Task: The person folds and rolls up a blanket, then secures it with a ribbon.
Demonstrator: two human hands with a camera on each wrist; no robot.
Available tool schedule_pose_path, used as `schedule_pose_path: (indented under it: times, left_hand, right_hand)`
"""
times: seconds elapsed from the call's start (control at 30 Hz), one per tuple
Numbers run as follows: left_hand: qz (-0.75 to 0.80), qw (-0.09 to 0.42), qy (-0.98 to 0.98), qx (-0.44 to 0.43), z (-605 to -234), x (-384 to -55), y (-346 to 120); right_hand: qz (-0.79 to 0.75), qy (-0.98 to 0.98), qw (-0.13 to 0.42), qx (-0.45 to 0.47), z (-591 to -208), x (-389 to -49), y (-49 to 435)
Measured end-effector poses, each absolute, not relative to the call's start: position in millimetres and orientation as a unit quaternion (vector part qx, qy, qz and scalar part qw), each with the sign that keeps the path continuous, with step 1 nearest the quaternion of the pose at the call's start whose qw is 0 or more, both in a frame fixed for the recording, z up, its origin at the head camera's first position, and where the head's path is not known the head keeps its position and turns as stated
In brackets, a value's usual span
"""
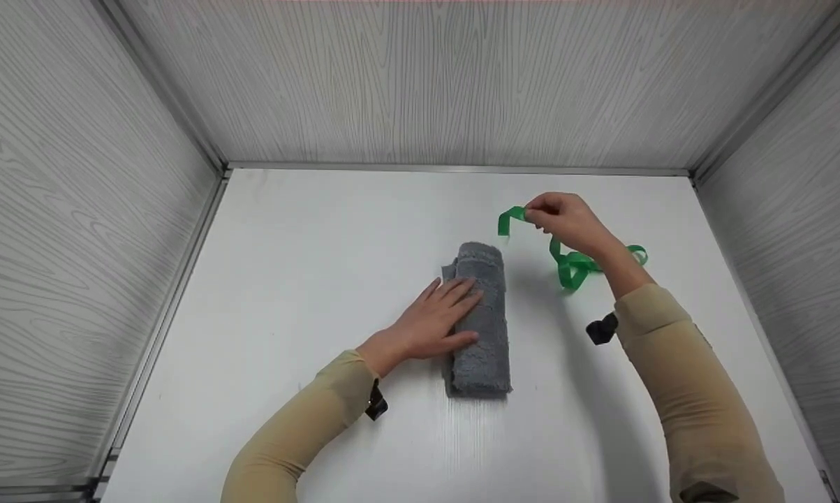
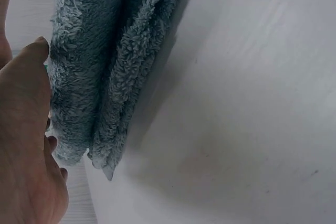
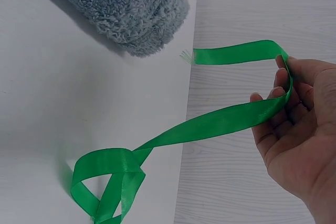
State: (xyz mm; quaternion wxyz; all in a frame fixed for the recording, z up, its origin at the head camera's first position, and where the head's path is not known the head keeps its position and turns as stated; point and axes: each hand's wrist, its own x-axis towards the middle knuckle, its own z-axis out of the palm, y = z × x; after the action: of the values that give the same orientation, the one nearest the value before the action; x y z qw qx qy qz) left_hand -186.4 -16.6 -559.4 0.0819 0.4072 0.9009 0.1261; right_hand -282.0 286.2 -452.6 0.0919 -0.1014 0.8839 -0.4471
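Observation:
A rolled grey fluffy towel (image 1: 486, 349) lies lengthwise on the white table. My left hand (image 1: 437, 323) rests on its left side with fingers spread across the top. In the left wrist view the towel (image 2: 84, 66) shows a folded layer along one side. My right hand (image 1: 566, 220) is raised beyond the towel's far end, to its right, pinching a green ribbon (image 3: 220, 121) near one end between thumb and fingers. A short frayed tail hangs free toward the towel. The rest of the ribbon trails down to loose loops (image 1: 573, 272) on the table, partly hidden behind the right wrist.
The white table (image 1: 308, 279) is enclosed by grey wood-grain panels at the back (image 1: 426, 84), left (image 1: 63, 244) and right (image 1: 804, 244). Metal edging runs along the table's back. Small black devices (image 1: 602, 328) sit at both sleeve cuffs.

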Motion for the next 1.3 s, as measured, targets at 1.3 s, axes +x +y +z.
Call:
schedule_pose_path:
  times: [1.3]
  left_hand:
    - [0.426, 0.08, 0.877, 0.209, -459, -272, -8]
  right_hand:
    - [-0.475, 0.846, 0.17, -0.173, -447, -279, 240]
